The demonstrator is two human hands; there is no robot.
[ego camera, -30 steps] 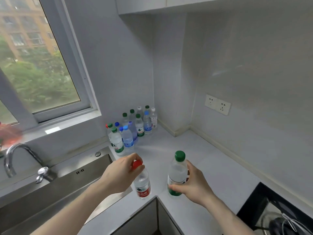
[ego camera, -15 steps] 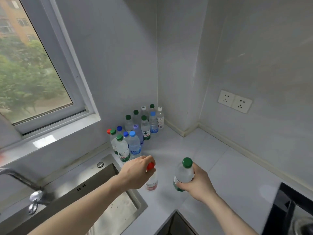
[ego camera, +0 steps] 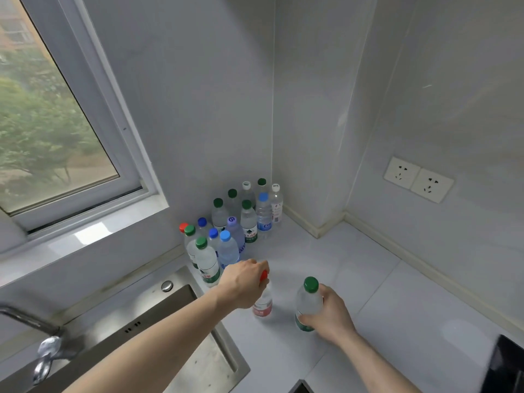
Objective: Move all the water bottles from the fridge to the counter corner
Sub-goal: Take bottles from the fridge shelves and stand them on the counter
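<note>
Nearest, the right hand point(ego camera: 330, 314) wraps its fingers round the body of a green-capped bottle point(ego camera: 308, 304) standing on the white bench point(ego camera: 397, 321). Just beside it the left hand point(ego camera: 243, 282) curls over the top of a red-capped bottle point(ego camera: 263, 302) (cap half hidden). Both seem to be in the setting-down step. Farther back, a cluster of bottles point(ego camera: 235, 222) fills the corner; next, likely nudging these two closer, then letting go.

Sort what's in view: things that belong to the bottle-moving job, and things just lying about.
Job: red-cap bottle in left hand; green-cap bottle in right hand; bottle cluster; counter.
Lying about: sink, tap, sockets, window.
</note>
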